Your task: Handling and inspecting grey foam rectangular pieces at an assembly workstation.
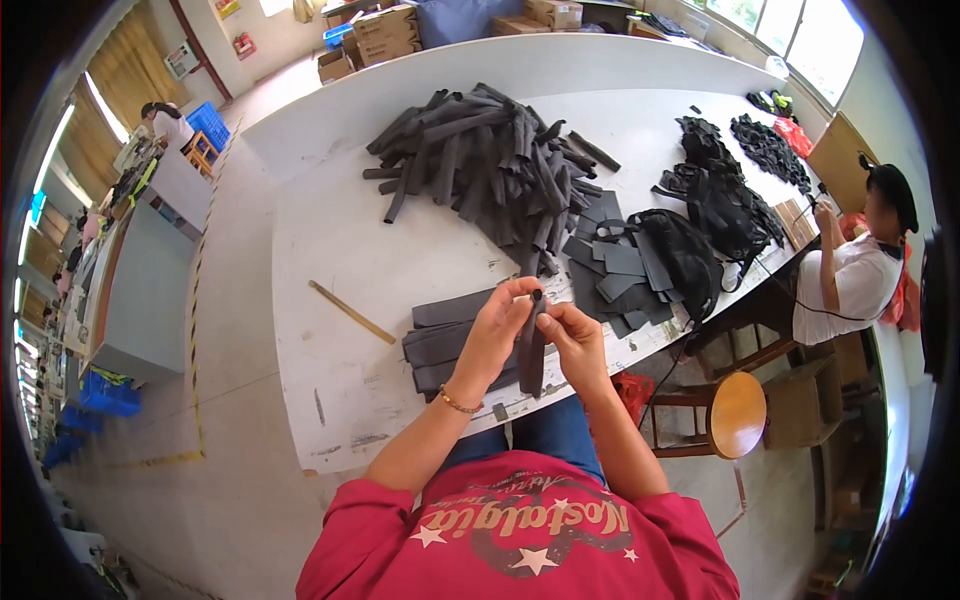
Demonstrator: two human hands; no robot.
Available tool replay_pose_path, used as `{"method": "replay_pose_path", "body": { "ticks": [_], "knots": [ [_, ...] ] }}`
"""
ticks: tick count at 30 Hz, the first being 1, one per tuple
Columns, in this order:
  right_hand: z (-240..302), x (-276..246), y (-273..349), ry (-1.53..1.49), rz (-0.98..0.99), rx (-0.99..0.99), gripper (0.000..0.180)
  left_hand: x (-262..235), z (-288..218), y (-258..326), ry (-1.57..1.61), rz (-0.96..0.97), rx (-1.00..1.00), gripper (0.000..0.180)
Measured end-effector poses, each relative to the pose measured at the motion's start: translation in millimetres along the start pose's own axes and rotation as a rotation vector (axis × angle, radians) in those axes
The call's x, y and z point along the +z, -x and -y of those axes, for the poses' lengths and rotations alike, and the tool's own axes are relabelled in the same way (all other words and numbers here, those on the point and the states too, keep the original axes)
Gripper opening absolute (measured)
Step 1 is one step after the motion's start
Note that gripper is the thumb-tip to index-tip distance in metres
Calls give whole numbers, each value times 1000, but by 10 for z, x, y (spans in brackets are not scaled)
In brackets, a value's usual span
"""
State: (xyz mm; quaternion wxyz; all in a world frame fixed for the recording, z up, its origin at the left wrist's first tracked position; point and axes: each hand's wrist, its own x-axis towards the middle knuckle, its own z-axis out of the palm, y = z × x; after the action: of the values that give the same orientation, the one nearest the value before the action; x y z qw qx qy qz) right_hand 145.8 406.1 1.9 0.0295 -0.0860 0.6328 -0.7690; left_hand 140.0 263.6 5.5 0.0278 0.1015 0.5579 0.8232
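Both hands hold one dark grey strip (532, 355) upright over the near edge of the white table (340, 250). My left hand (493, 332) pinches its top end, and my right hand (575, 338) grips its middle from the right. Just behind my left hand lies a flat stack of similar dark strips (445, 335). Farther back sits a big heap of dark rolled strips (490, 160). Flat dark cut pieces (610, 265) lie to the right of my hands.
A wooden ruler (350, 311) lies left of the stack. Black straps and bags (700, 230) cover the table's right side. A person in a white shirt (850, 280) works at the right. A round wooden stool (735, 412) stands by my right. Cardboard boxes (385, 32) stand beyond the table.
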Motion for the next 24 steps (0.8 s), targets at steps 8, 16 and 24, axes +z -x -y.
{"method": "replay_pose_path", "body": {
  "ticks": [8, 16, 24],
  "knots": [
    [-25, -364, -305, 196, 84, -38, 20, -173, 221, 224, 377, 120, -481, 33],
    [-583, -1947, -1220, 1358, -662, -212, 21, -315, 202, 50, 242, -263, -256, 24],
    [-1008, -2218, -1364, 2189, -189, -143, 14, -536, 128, -112, 509, -373, 16, 24]
  ]
}}
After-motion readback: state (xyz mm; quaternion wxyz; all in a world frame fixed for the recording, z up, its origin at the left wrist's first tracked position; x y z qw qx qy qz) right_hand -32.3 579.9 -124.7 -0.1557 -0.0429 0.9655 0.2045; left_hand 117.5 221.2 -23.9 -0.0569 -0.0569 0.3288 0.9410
